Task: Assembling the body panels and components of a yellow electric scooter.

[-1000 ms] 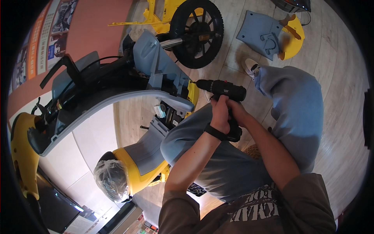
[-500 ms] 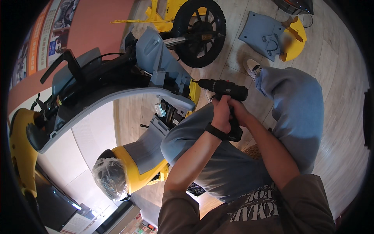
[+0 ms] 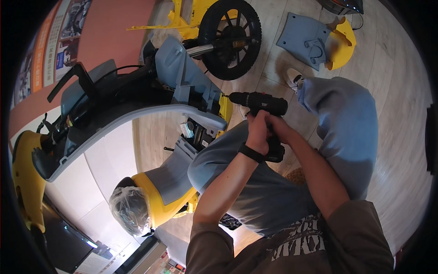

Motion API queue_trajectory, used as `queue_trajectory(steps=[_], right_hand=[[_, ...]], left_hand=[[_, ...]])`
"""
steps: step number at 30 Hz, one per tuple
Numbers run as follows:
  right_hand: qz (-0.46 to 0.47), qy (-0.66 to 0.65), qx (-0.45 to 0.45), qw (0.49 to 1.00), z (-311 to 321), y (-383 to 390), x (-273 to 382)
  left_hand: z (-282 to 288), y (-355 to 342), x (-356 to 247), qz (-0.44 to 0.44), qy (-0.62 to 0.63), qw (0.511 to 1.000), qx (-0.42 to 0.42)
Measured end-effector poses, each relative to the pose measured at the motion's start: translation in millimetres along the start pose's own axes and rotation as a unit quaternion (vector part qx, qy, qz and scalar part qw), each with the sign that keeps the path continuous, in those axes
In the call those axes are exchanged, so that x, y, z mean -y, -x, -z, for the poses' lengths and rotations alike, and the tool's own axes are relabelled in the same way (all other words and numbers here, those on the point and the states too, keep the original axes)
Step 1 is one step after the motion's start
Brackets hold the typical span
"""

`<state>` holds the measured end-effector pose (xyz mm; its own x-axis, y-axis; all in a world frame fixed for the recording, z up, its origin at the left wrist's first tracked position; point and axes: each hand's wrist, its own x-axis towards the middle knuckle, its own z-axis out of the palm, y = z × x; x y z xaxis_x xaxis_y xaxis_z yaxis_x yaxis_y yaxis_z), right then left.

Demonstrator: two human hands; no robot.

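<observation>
A black cordless drill (image 3: 267, 103) is gripped by my left hand (image 3: 259, 133), with a dark band on that wrist, and my right hand (image 3: 279, 129). Both hands are closed round its handle. The bit points left, at or very near where a blue-grey plastic panel (image 3: 180, 64) meets a yellow part (image 3: 224, 112); I cannot tell whether it touches. These belong to a partly dismantled two-wheeled vehicle lying sideways, with a curved grey edge (image 3: 118, 118) and dark underside. Its wheel (image 3: 230, 39) stands out above the drill.
Beyond my bent right leg (image 3: 346, 128) lie a detached blue-grey panel (image 3: 299, 39) and yellow cover (image 3: 342, 52). A yellow frame (image 3: 189, 18) sits behind the wheel. At lower left are a yellow-and-grey body piece (image 3: 164, 205) with plastic wrap (image 3: 130, 212) and light floor sheeting (image 3: 105, 169).
The drill and both hands stay in nearly the same place on the panel's edge. The whole view has shifted very slightly.
</observation>
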<state>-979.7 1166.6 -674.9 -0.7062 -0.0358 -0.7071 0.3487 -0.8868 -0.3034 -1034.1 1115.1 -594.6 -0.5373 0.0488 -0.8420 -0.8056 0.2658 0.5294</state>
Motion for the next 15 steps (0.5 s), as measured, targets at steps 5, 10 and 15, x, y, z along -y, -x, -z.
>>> queue_trajectory(steps=[5, 10, 15], right_hand=[[0.04, 0.086, 0.045, 0.994, 13.4, -4.5, 0.9], [-0.007, 0.083, 0.043, 0.996, 4.8, 0.1, 23.7], [0.005, 0.11, 0.012, 0.994, 13.3, -5.4, 18.1]], left_hand=[[-4.3, -3.3, 1.6, -0.008, -0.006, 1.0, 0.017], [-11.9, 2.7, 1.7, -0.037, 0.011, 0.999, 0.011], [-24.9, -2.1, 4.7, -0.038, 0.008, 0.999, -0.021]])
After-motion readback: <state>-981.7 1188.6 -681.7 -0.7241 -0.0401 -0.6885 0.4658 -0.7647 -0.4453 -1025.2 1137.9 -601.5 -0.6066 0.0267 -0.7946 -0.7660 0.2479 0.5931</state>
